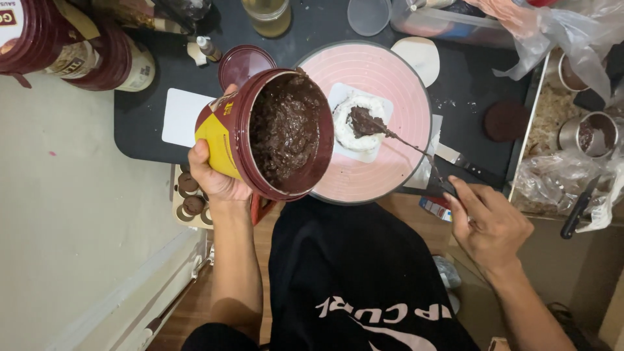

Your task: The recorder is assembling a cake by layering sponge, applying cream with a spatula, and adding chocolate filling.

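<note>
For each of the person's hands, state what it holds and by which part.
Left hand: dark red round plastic tub of chocolate spread, gripped around its side. Right hand: thin metal spatula, held by its handle end.

Left hand [211,175] raised, fingers curled; right hand [491,224] lower, fingers pinched.

You're over a black table [140,130] filling the upper frame; a pale wall [71,214] runs down the left, wooden floor [195,312] at lower left.

jars [39,39]: cut by left edge | bagged items [559,32]: blurred
</note>
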